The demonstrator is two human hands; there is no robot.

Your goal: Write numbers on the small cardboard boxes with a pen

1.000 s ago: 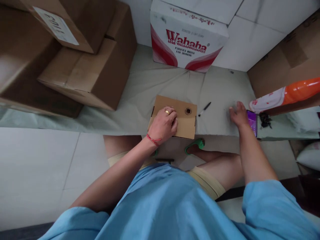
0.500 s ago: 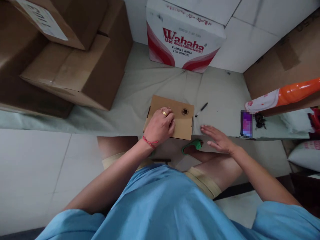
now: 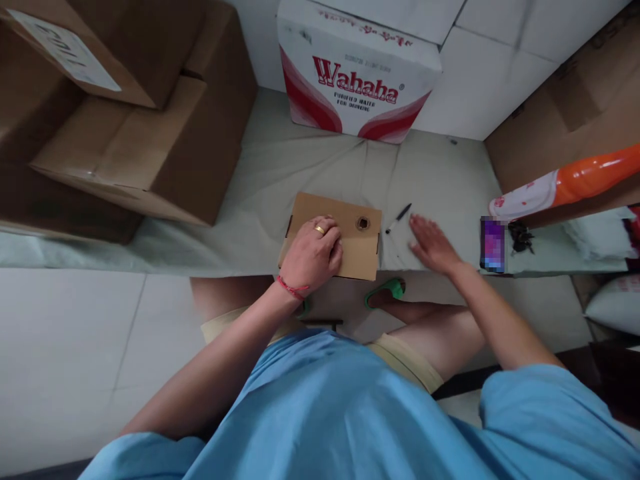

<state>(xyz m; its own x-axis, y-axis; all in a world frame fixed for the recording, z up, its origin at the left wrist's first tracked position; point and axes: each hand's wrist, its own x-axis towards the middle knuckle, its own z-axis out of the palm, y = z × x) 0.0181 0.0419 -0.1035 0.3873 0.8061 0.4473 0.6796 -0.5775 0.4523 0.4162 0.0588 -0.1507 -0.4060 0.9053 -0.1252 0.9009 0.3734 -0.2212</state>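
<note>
A small flat cardboard box (image 3: 355,250) lies at the front edge of the cloth-covered surface, with a dark round mark near its upper right. On top of it rests my left hand (image 3: 317,247), fingers curled under. The palm side is hidden, so whatever it may hold does not show. My right hand (image 3: 433,243) is open, fingers stretched out and slightly blurred, low over the cloth to the right of the box. Between that hand and the box lies a pen (image 3: 399,219), touched by neither hand.
Large cardboard boxes (image 3: 195,153) are stacked at the left. Behind stands a white and red Wahaha water carton (image 3: 357,90). At the right are a phone (image 3: 493,245), keys (image 3: 521,238), an orange bottle-shaped object (image 3: 593,177) and a big carton (image 3: 575,100). The cloth's front edge (image 3: 240,270) runs before me.
My right hand has moved up and slightly right, from the front edge to beside the pen. My left hand stays on the box. The whole view has shifted slightly.
</note>
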